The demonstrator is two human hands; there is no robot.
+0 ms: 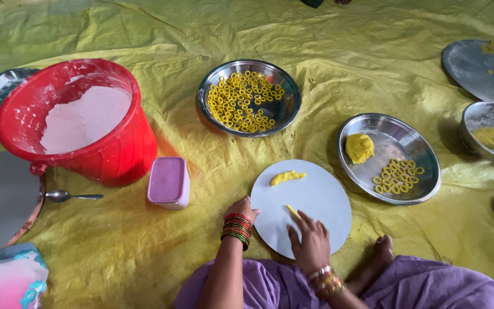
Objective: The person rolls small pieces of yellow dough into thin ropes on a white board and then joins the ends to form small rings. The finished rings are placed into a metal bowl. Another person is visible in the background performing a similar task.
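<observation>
head view: left hand [241,210] rests on left edge of round white board [321,200], fingers curled over rim, gripping nothing else. right hand [311,245] flat on board, fingertips [299,220] touching thin yellow dough strip [292,211], not clenched. second dough lump [287,177] at board's far side. steel bowl of yellow rings [249,98] beyond, red bucket [81,120] left, yellow sheet [338,63] underneath.

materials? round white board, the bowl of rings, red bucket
Round board: looks like smooth matte plastic or laminate; flat, even white, no grain, so hard to say which. Bowl holding the yellow rings: polished metal, likely steel; mirror-like rim with reflections. Bucket: glossy red plastic, slightly translucent at the rim, dusted with white powder.
</observation>
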